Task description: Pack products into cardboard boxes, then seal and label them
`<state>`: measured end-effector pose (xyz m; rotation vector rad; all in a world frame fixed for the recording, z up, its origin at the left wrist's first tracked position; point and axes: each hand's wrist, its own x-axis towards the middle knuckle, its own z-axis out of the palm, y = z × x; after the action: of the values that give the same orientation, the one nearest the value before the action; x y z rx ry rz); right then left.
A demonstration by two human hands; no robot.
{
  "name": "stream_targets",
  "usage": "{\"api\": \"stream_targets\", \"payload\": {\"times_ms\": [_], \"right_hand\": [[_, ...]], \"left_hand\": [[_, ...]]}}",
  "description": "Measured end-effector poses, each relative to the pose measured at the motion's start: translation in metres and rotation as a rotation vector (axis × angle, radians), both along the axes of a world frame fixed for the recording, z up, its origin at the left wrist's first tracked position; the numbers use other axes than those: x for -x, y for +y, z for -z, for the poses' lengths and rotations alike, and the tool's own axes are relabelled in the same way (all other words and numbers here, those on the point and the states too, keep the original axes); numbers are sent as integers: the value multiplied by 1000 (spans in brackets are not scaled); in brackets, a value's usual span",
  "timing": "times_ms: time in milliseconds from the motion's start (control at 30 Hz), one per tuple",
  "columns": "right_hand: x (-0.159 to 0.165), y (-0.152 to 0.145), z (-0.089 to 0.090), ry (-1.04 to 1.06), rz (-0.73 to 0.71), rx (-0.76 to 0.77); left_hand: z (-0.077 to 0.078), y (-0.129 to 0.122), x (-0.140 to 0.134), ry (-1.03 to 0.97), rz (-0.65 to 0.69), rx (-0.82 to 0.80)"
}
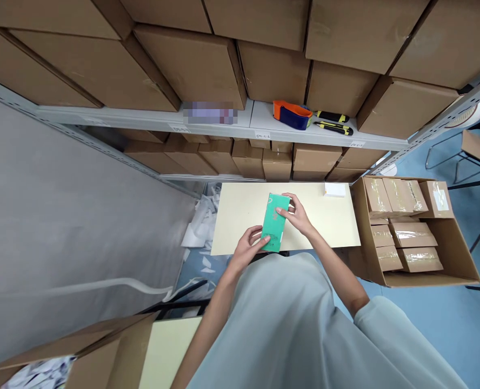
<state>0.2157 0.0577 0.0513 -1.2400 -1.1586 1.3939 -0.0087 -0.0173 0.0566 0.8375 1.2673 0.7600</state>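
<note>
Both my hands hold a flat green box (274, 224) with small print, tilted slightly above the pale yellow table (240, 205). My left hand (248, 246) grips its lower left edge, the thumb on the front face. At the upper right edge my right hand (298, 216) is closed on the same box, thumb across its front and fingers behind. The back of the box is hidden. A small white box (334, 189) lies on the table's far right edge.
A large open carton (465, 254) with several taped brown boxes stands at the right. Ahead, a metal shelf (224, 131) carries cartons, yellow-black utility knives (333, 128) and an orange-blue strap roll (292, 114). Paper scraps (201, 221) lie left. Another carton (114, 351) sits behind left.
</note>
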Motion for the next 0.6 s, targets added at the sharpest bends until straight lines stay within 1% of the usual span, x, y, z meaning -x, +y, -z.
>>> {"api": "stream_targets", "payload": {"times_ms": [67, 100, 200, 267, 400, 500, 600], "right_hand": [[-3, 0, 1, 41, -26, -3], [-4, -1, 1, 50, -39, -6], [-5, -4, 2, 38, -97, -8], [-5, -6, 0, 27, -127, -13], [-5, -10, -11, 22, -183, -55], [-5, -13, -26, -16, -236, -142], [-7, -19, -44, -129, -274, -250]], "left_hand": [[-1, 3, 9, -92, 72, 126], [-1, 4, 12, -113, 107, 159], [1, 4, 16, -120, 195, 180], [4, 3, 14, -111, 219, 168], [8, 2, 10, -139, 201, 102], [11, 4, 9, -153, 164, 64], [14, 9, 10, -139, 114, 40]]}}
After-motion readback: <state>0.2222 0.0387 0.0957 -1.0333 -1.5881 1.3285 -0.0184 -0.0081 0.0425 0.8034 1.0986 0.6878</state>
